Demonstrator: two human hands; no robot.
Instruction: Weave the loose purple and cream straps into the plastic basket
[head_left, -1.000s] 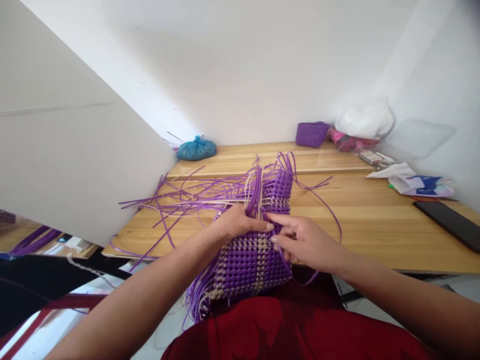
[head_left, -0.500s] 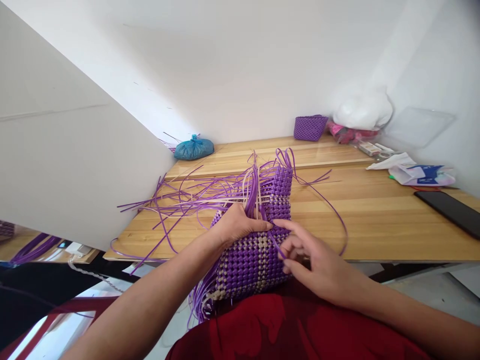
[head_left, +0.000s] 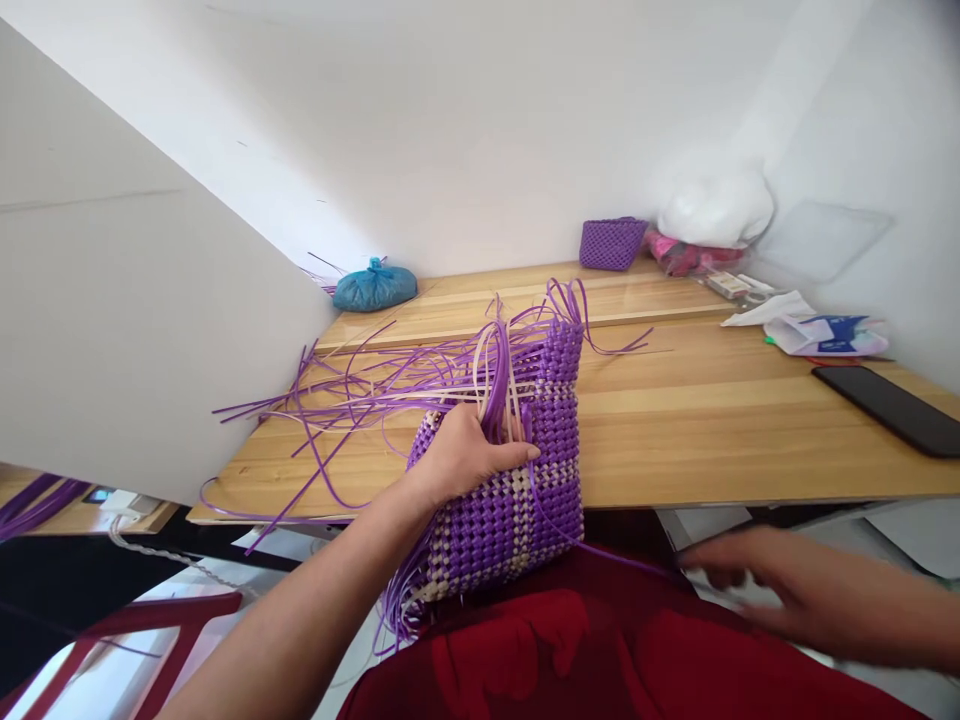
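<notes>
A purple and beige woven basket (head_left: 487, 520) rests against the table's front edge and my lap, with loose strips (head_left: 367, 395) spreading to the left over the table. My left hand (head_left: 476, 450) grips its upper edge, thumb on the outer face and the other fingers hidden inside. From near that thumb a thin purple strip (head_left: 622, 560) runs right toward my right hand (head_left: 780, 585), which is smeared by motion at the lower right. Whether its fingers hold the strip's end cannot be made out.
On the wooden table (head_left: 675, 440) stand a blue bag (head_left: 375, 287) and a small purple basket (head_left: 612, 244) at the back. A white bag (head_left: 716, 205), a packet (head_left: 832, 336) and a black phone (head_left: 889, 410) are at the right. A white charger (head_left: 129, 504) lies far left.
My right hand has moved away from the basket to the right, and the purple strip now stretches toward it. My left hand keeps its grip on the basket. The view has shifted slightly.
</notes>
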